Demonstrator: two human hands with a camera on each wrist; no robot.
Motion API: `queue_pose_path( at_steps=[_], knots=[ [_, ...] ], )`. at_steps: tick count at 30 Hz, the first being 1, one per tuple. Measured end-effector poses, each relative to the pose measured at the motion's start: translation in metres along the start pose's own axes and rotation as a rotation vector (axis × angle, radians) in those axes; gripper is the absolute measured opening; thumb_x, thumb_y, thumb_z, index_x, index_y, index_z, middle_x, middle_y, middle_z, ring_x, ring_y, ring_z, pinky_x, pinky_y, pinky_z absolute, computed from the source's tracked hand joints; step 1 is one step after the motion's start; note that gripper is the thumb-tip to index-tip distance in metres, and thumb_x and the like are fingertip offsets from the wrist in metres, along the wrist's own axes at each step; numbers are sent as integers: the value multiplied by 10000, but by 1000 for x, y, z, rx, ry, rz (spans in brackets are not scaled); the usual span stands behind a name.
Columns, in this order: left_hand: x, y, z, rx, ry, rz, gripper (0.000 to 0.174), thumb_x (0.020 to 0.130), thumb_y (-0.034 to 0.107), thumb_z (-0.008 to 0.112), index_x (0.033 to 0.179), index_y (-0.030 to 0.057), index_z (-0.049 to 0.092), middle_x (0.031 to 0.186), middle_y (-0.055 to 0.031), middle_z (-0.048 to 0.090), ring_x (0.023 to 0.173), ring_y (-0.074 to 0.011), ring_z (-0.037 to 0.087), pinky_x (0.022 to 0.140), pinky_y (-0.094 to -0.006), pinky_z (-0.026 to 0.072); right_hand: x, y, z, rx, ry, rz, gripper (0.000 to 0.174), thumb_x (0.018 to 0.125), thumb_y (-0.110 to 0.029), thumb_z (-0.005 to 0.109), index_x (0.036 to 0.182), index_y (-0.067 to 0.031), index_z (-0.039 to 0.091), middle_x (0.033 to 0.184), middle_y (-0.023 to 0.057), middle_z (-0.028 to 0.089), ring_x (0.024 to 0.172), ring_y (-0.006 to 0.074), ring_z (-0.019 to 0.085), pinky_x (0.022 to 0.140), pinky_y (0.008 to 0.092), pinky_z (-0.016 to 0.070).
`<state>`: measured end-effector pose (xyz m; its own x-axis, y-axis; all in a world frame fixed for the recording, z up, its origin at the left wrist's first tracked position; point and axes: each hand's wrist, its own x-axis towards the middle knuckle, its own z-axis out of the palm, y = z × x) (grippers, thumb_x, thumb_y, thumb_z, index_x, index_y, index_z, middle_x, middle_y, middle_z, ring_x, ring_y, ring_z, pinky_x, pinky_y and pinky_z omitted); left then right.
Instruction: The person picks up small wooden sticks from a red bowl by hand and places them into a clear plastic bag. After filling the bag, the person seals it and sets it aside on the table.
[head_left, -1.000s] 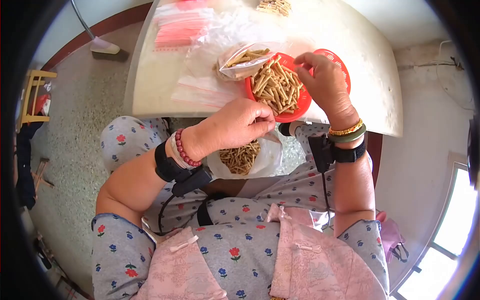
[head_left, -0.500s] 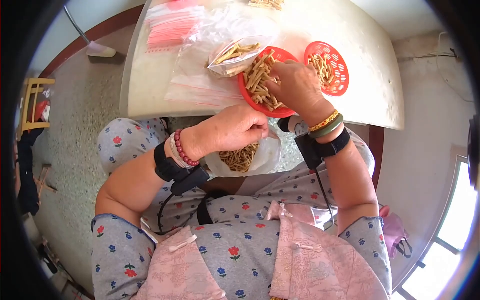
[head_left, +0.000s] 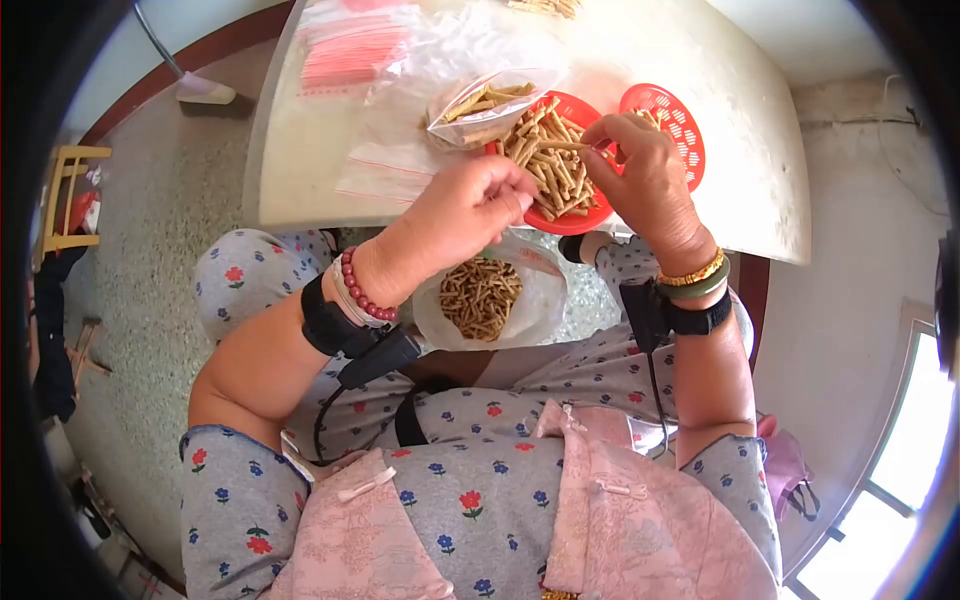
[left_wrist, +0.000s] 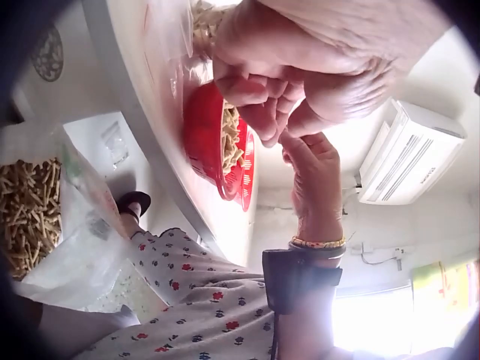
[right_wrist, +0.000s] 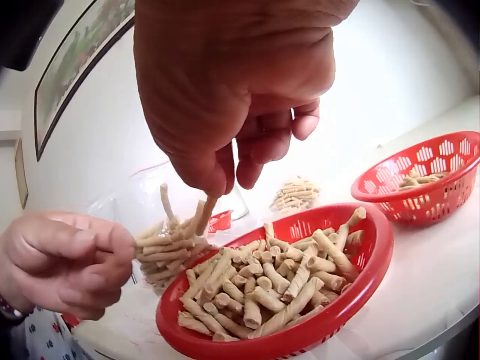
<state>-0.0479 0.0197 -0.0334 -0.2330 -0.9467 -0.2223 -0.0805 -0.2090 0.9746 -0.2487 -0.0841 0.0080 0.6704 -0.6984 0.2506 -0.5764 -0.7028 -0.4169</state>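
My right hand (head_left: 645,170) pinches a tan twisted stick (right_wrist: 206,216) between thumb and finger, above the red basket (right_wrist: 379,289) heaped with similar sticks (right_wrist: 281,289). My left hand (head_left: 465,205) hangs at the table's front edge, left of that basket. Its fingers are loosely curled, with nothing visible between them in the right wrist view. A clear zip bag (head_left: 465,135) partly filled with sticks lies against the basket's left side, its mouth spread. The left wrist view shows both hands overlapping at the fingertips.
A second red basket (head_left: 690,150) with some sticks stands to the right. Flat zip bags (head_left: 355,55) are stacked at the table's back left. Below the table edge, a white plastic bag (head_left: 540,305) holds darker sticks between the person's knees.
My right hand reached left into the basket's sticks, then drew back right and now has a stick in its pinch. My left hand moved slightly up and left.
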Motion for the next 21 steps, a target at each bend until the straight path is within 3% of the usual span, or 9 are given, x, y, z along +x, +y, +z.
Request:
queue_pose_path(
  at_steps=[3,7,21],
  knots=[
    [-2,4,2,-212,132,-33,245,1000,207,534,1157,30,596,868,3,620,709,-56,551,600,-187,441,0,-13,-11,82,-24,-14,95,788,-91,682,855,-49,630,780,104,633,726,294,627,700,403,487],
    [1,2,2,-310,154,-32,283,1015,254,528,1197,44,584,884,7,606,678,-44,512,579,-167,398,-2,-20,-18,75,-63,-13,95,786,-90,684,848,-43,629,785,114,634,726,304,625,702,405,485],
    [3,1,6,-292,110,27,172,1007,184,545,1068,39,612,796,27,593,619,-28,493,524,-155,366,-11,-23,-18,138,-50,-87,121,776,-97,692,873,-68,626,799,88,631,746,290,614,741,391,466]
  ],
)
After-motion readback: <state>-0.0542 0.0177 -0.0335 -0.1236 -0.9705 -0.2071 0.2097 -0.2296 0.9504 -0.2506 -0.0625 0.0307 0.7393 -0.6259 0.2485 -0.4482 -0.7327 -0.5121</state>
